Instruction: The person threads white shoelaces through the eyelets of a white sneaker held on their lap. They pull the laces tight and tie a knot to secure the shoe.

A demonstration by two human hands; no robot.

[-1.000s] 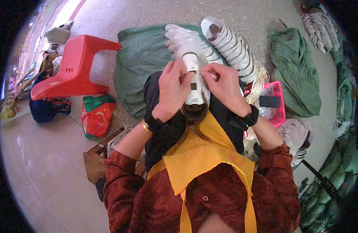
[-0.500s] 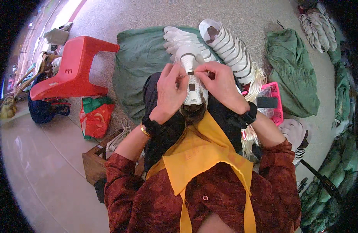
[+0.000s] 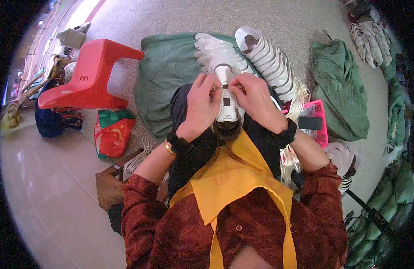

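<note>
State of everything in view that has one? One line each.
White shoe upper: between the hands, lacing unclear
Left hand: fingers bent, grip unclear
Right hand: fingers bent, grip unclear
Stacked uppers: nested in rows
Green cloth: spread on floor
Pink basket: open-topped, holding things
Dark slab: flat, in basket

place: shoe workshop | stacked white uppers [image 3: 269, 63] | lace bundle [image 3: 300, 95]

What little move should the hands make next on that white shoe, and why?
Perhaps gently smooth the farther dark patch on the white shoe upper, because the left hand and right hand sit close on either side of it.
</note>
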